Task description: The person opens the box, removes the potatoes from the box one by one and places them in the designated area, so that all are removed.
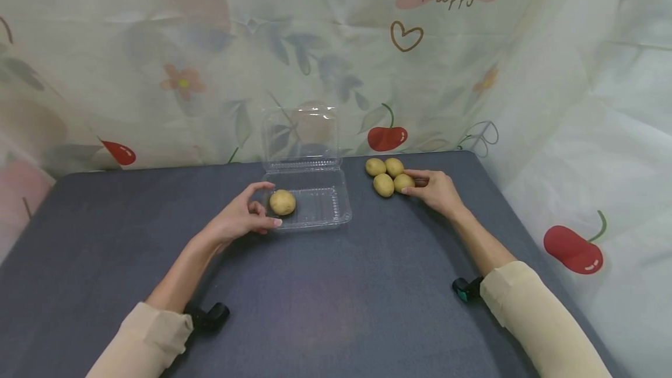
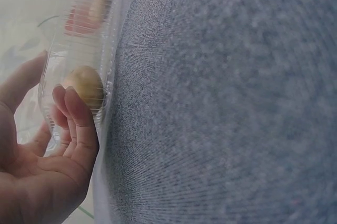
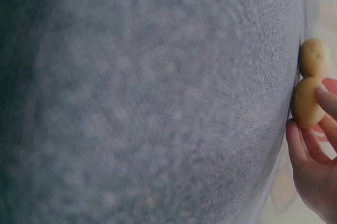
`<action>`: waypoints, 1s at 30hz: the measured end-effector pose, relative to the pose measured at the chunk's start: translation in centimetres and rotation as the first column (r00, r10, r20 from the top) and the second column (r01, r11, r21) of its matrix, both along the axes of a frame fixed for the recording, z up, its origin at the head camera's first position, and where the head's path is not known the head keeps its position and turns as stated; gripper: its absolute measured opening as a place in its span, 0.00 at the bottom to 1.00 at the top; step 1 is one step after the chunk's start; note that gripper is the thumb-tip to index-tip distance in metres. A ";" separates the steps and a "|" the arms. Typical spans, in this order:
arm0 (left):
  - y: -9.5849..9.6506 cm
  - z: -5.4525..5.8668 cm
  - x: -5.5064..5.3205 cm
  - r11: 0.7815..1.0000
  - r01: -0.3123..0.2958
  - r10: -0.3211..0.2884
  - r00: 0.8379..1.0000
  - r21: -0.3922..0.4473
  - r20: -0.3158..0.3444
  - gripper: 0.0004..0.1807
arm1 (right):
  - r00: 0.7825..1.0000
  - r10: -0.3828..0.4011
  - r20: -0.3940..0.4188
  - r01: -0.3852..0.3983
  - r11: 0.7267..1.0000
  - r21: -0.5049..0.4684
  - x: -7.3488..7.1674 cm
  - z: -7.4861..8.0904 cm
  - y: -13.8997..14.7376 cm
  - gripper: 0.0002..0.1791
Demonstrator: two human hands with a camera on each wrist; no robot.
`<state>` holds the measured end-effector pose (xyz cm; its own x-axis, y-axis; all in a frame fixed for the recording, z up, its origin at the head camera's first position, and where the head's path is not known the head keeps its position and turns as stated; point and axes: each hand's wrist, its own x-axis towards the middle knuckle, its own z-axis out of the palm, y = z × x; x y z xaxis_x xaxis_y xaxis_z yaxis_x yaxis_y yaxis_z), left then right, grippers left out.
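A clear plastic clamshell container (image 1: 319, 225) stands toward the back of the table, one potato (image 1: 282, 202) at the left end inside it. My left hand (image 1: 238, 216) holds the container's left end, thumb at the front corner and index finger at the back; the other fingers bend in beside the wall. Right of the container, my right hand (image 1: 437, 191) pinches a potato (image 1: 403, 184) between thumb and fingers. This potato (image 3: 306, 103) is bunched with three others, among them a front potato (image 1: 383, 185). In the right wrist view, one more potato (image 3: 315, 57) shows behind it.
The container's lid (image 1: 300, 136) stands raised at the back, against a patterned curtain (image 1: 325, 63). A dark grey cloth covers the table (image 1: 325, 290). Its back edge runs just behind the potatoes, and a pale curtain (image 1: 593, 133) hangs along the right side.
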<state>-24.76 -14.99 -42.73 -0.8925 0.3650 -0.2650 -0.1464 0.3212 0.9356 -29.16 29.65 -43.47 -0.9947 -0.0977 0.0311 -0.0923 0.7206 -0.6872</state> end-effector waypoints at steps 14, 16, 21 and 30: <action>0.0 -0.1 0.0 1.000 -0.002 0.002 1.000 -0.004 -0.005 0.49 | 0.999 -0.038 -0.022 0.035 0.992 -0.124 0.0 0.4 0.2 0.24; 0.0 -0.2 0.0 1.000 -0.005 0.005 1.000 -0.001 -0.003 0.49 | 0.998 -0.048 -0.051 0.040 0.989 -0.141 0.1 0.5 0.1 0.24; 0.1 -0.2 0.0 1.000 -0.006 0.006 1.000 0.004 -0.004 0.49 | 0.985 -0.068 -0.157 0.036 0.980 -0.198 0.2 0.9 -0.4 0.21; 0.0 -0.4 0.0 1.000 -0.011 0.011 1.000 0.013 0.000 0.50 | 0.973 -0.042 -0.229 -0.023 0.962 -0.273 2.2 3.4 -3.1 0.18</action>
<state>-24.76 -14.94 -43.13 -0.8965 0.3588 -0.2598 -0.1494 0.3071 0.9399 -26.95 26.56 -40.09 -0.9581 -0.0438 0.2831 -0.2651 0.5104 -0.8181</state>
